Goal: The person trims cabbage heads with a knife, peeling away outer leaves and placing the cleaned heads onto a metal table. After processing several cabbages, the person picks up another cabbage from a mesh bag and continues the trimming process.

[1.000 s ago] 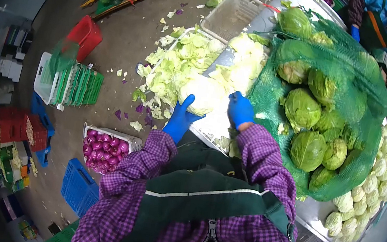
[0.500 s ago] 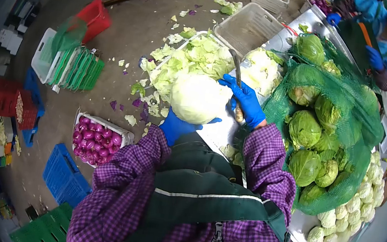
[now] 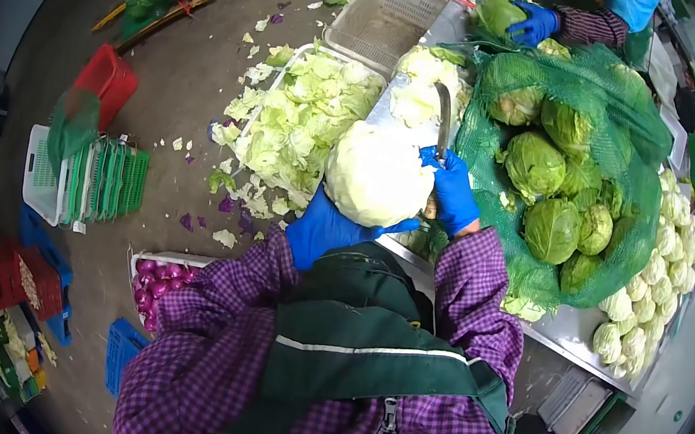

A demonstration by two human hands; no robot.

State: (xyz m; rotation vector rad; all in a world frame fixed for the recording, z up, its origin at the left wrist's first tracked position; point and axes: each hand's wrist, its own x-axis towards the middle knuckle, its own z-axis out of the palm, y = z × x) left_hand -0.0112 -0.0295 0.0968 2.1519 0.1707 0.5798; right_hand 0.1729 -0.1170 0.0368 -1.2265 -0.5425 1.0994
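Observation:
A pale, peeled cabbage (image 3: 378, 177) is in front of my apron. My left hand (image 3: 323, 230), in a blue glove, cups it from below and the left, fingers curled under it. My right hand (image 3: 455, 195), also blue-gloved, is closed around the handle of a knife (image 3: 445, 115) at the cabbage's right side. The curved blade points up and away from me. Just beyond the cabbage is a white crate (image 3: 246, 127) heaped with loose cabbage leaves (image 3: 314, 106). Several untrimmed green cabbages (image 3: 552, 231) sit in a green mesh bag (image 3: 626, 256) to the right.
The metal table (image 3: 566, 335) bears a pile of small pale cabbages (image 3: 653, 287) at right. A co-worker's gloved hand (image 3: 535, 23) touches a green cabbage (image 3: 499, 14) at the table's far end. A grey crate (image 3: 384, 22), purple onions (image 3: 152, 283) and a red bin (image 3: 106, 85) are around.
My view has swung to the right. The cabbage and knife stay in my hands, with the blade now more upright. The co-worker's hand has come onto a green cabbage.

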